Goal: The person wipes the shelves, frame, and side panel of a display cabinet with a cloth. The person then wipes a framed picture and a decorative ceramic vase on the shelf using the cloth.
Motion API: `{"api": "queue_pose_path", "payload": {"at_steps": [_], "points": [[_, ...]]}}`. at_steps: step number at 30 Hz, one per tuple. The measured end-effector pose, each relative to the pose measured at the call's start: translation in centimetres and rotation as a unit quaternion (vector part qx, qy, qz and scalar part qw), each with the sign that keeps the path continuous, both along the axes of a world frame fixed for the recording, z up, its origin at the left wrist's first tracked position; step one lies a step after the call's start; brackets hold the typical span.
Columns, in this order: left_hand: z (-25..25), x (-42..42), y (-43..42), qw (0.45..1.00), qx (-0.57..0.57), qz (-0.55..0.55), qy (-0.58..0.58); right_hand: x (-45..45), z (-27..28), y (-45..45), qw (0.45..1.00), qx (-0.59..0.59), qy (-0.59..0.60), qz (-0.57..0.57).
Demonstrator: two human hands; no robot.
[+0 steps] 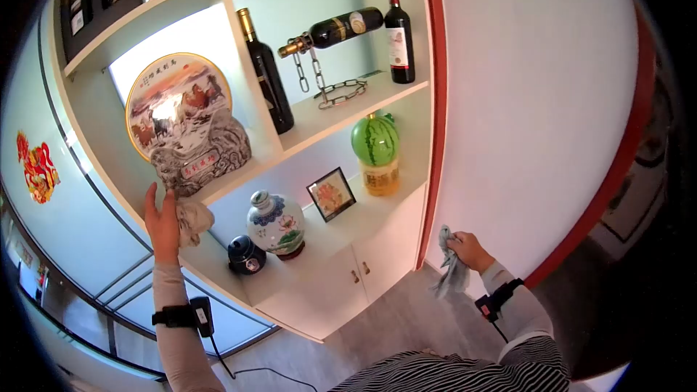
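Note:
My left hand [164, 226] is raised at the front edge of the middle shelf, just below the base of a round decorative plate [178, 101] painted with horses. A crumpled beige cloth [194, 222] is bunched against its palm side; two fingers point upward, and the rest of the grip is hidden. The plate stands in a grey carved stand [207, 156]. Lower down on the right, my right hand [470, 250] is closed around a grey cloth [453, 274], which hangs below it in front of the wall, away from the shelves.
Bottles stand on the shelf: a dark wine bottle [270, 83], another [398, 40], and one lying in a chain holder [341, 93]. Below are a painted vase [276, 226], a dark jar [245, 255], a framed picture [331, 194] and a watermelon-patterned container [376, 142].

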State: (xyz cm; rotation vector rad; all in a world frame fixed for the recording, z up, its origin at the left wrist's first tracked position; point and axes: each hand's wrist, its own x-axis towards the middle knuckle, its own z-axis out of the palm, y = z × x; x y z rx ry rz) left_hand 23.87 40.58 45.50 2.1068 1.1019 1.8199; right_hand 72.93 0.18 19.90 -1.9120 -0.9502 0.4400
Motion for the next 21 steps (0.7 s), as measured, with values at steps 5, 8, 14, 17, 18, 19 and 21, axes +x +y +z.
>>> {"api": "queue_pose_path", "payload": {"at_steps": [5, 8, 14, 17, 18, 19, 21], "points": [[-4.2, 2.4, -8.4, 0.982, -0.135, -0.135, 0.001, 1.8, 2.9, 2.1, 0.998, 0.032, 0.053, -0.026], [-9.3, 9.3, -13.7, 0.933, -0.247, -0.258, 0.053, 3.0, 4.4, 4.6, 0.954, 0.200, 0.223, 0.026], [-17.7, 23.3, -24.4, 0.692, -0.495, -0.499, 0.161, -0.3, 12.5, 8.0, 0.814, 0.349, 0.419, 0.203], [-20.4, 27.4, -25.6, 0.652, -0.460, -0.599, 0.077, -2.4, 12.1, 7.9, 0.918, 0.273, 0.142, 0.250], [-22.0, 27.4, -25.4, 0.607, -0.519, -0.602, 0.000, -2.3, 11.7, 7.3, 0.919, 0.277, 0.007, 0.281], [-23.0, 27.4, -25.5, 0.555, -0.572, -0.599, -0.078, -2.2, 11.5, 6.6, 0.902, 0.275, -0.130, 0.305], [-23.0, 27.3, -26.3, 0.547, -0.581, -0.591, -0.113, -1.9, 9.7, 5.9, 0.867, 0.258, -0.148, 0.400]]}}
